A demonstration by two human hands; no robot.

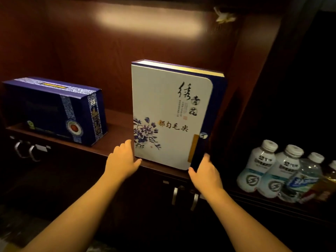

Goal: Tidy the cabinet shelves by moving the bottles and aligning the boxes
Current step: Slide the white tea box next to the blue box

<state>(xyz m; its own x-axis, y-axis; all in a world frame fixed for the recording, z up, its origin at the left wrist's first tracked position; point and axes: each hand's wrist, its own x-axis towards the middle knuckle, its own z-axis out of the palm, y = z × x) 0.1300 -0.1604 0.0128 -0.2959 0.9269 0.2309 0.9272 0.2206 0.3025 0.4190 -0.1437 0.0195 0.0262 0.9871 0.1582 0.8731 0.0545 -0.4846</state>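
Note:
A tall white box with blue flowers and black calligraphy stands upright on the dark wooden shelf, near its right end. My left hand lies flat against the box's lower left edge, fingers straight. My right hand holds the lower right corner, thumb on the front and fingers behind the blue spine. A dark blue patterned box lies lengthwise at the shelf's left end. Several bottles, with white caps, stand in the lower right compartment.
Below the shelf are closed cabinet doors with metal handles and a second pair of handles at the left. A dark vertical panel separates the shelf from the bottle compartment. A small pale object hangs at the top right.

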